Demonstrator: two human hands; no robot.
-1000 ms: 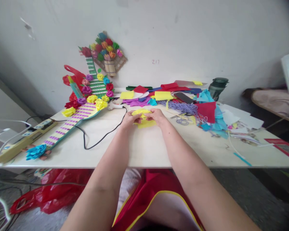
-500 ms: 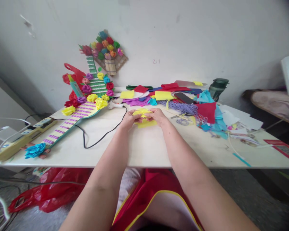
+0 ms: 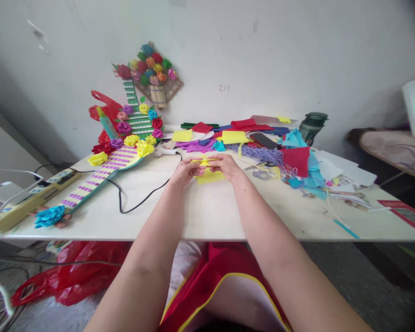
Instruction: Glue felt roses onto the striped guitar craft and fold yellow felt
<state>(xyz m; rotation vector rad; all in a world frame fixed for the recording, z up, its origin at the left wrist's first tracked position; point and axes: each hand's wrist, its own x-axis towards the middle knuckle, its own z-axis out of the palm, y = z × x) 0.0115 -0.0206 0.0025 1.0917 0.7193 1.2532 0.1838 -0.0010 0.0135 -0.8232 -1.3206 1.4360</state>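
Note:
My left hand (image 3: pixel 185 171) and my right hand (image 3: pixel 227 166) meet over the middle of the table, each pinching one side of a small piece of yellow crepe paper (image 3: pixel 204 160). The piece looks gathered and narrow between the fingertips. Beneath it, more yellow paper (image 3: pixel 210 176) lies on the table; whether it joins the held piece I cannot tell. To the left leans a board shaped like a guitar (image 3: pixel 103 173), its striped neck trimmed with paper flowers. Yellow paper flowers (image 3: pixel 145 148) sit at its upper end, and a blue paper flower (image 3: pixel 50 216) at its lower end.
A glue gun (image 3: pixel 166 151) with a black cord lies left of my hands. Behind are coloured paper sheets (image 3: pixel 234 137), a phone (image 3: pixel 263 140), purple string (image 3: pixel 259 154) and scissors (image 3: pixel 257 167). A dark bottle (image 3: pixel 313 127) stands back right; a power strip (image 3: pixel 34 198) lies left.
The yellow paper between my fingers has turned from a wider, open shape to a thinner, flatter band. Both hands stay in nearly the same place.

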